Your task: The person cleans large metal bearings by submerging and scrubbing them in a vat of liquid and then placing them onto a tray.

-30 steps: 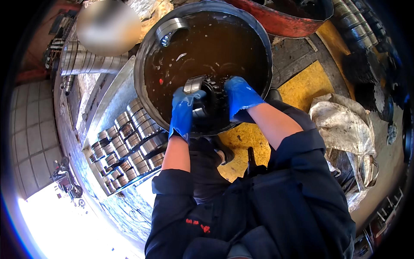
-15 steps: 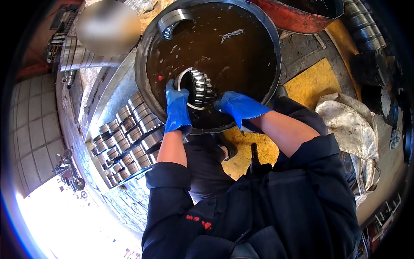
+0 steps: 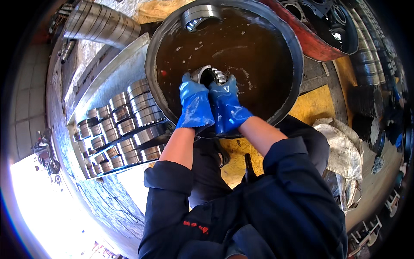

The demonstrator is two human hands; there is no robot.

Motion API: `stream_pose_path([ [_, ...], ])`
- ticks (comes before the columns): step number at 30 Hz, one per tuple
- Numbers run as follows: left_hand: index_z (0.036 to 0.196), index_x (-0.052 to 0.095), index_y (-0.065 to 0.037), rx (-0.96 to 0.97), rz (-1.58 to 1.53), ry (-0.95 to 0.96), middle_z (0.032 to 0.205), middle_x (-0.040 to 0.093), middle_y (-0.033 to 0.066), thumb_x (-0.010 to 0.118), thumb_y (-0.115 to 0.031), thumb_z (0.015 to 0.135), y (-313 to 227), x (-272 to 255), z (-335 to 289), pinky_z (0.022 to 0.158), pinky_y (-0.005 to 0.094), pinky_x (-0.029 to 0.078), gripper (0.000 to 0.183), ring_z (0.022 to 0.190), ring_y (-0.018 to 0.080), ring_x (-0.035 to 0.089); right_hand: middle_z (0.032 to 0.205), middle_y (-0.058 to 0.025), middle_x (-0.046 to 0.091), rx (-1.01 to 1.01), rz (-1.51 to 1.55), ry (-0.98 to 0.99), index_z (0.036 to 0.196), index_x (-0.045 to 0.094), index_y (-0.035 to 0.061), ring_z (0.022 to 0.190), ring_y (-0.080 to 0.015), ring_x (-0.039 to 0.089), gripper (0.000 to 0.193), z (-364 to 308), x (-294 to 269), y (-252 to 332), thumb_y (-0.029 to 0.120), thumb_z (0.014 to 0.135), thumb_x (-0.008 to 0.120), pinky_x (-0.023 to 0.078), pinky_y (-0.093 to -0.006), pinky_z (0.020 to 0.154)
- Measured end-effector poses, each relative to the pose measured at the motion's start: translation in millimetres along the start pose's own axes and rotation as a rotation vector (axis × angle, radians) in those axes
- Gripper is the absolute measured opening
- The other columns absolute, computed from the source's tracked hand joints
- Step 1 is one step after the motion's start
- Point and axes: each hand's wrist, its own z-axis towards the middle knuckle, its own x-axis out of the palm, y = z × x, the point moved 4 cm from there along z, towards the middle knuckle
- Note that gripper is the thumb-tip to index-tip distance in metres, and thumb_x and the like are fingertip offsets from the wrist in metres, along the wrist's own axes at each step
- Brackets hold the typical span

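My left hand [image 3: 193, 103] and my right hand [image 3: 227, 105], both in blue rubber gloves, are closed side by side around a steel roller bearing [image 3: 203, 74]. The bearing is at the surface of brown liquid [image 3: 207, 52] in a wide round tub [image 3: 297, 64]. Its shiny ring and some rollers [image 3: 220, 77] show beyond my gloves; the lower part is hidden by gloves and liquid. Another roller bearing [image 3: 201, 13] sits partly out of the liquid at the tub's far side.
Left of the tub, a metal tray [image 3: 103, 73] holds rows of stacked bearings [image 3: 128, 125]. A red container [image 3: 302, 34] with dark metal parts stands at the far right. Large rings [image 3: 101, 23] line up at the far left. A dirty white sack [image 3: 340, 149] slumps at the right.
My right hand has moved left onto the bearing beside my left hand. The bearing has turned, its opening and rollers now mostly covered by the gloves. The view has shifted slightly.
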Motion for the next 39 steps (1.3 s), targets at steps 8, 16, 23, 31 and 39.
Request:
stream_pose_path([
  [8, 0.138, 0.058, -0.008, -0.042, -0.043, 0.031, 0.124, 0.069, 0.0232, 0.081, -0.009, 0.074, -14, 8, 1, 0.100, 0.0442, 0.054, 0.068, 0.118, 0.0379, 0.066, 0.117, -0.0151, 0.073, -0.201, -0.122, 0.846, 0.119, 0.073, 0.0058, 0.098, -0.0278, 0.069, 0.041, 78, 10, 54, 0.036, 0.091, 0.067, 0.052, -0.0394, 0.087],
  [16, 0.136, 0.059, -0.002, -0.046, -0.175, 0.043, 0.125, 0.068, 0.0245, 0.064, -0.003, 0.081, -14, 10, -1, 0.099, 0.0403, 0.053, 0.055, 0.117, 0.0370, 0.067, 0.128, -0.0312, 0.061, -0.423, -0.151, 0.229, 0.137, 0.053, 0.0042, 0.113, -0.0491, 0.063, 0.076, 45, -6, -6, 0.050, 0.080, 0.074, 0.053, -0.0467, 0.099],
  [23, 0.136, 0.059, -0.005, 0.060, -0.221, 0.055, 0.120, 0.069, 0.0267, 0.067, -0.003, 0.075, 9, 2, 4, 0.093, 0.0446, 0.056, 0.062, 0.110, 0.0405, 0.069, 0.120, -0.0277, 0.067, -0.137, -0.613, 0.264, 0.154, 0.026, -0.0051, 0.107, -0.0380, 0.070, 0.104, -45, -29, -21, 0.059, 0.084, 0.067, 0.055, -0.0458, 0.093],
  [31, 0.137, 0.057, 0.000, 0.079, -0.142, 0.040, 0.122, 0.068, 0.0265, 0.063, -0.002, 0.076, 1, -1, 1, 0.098, 0.0400, 0.054, 0.062, 0.113, 0.0364, 0.068, 0.115, -0.0264, 0.070, -0.068, -0.539, 0.279, 0.144, 0.042, -0.0054, 0.106, -0.0387, 0.070, 0.094, -39, -35, -12, 0.059, 0.082, 0.070, 0.056, -0.0467, 0.093],
  [39, 0.140, 0.056, -0.009, 0.081, -0.093, 0.080, 0.125, 0.067, 0.0261, 0.067, -0.013, 0.086, -10, -10, -11, 0.099, 0.0456, 0.054, 0.055, 0.118, 0.0415, 0.065, 0.118, -0.0245, 0.070, -0.334, 0.091, 0.860, 0.119, 0.071, 0.0005, 0.105, -0.0352, 0.070, 0.048, 31, -17, 59, 0.035, 0.087, 0.071, 0.053, -0.0392, 0.089],
])
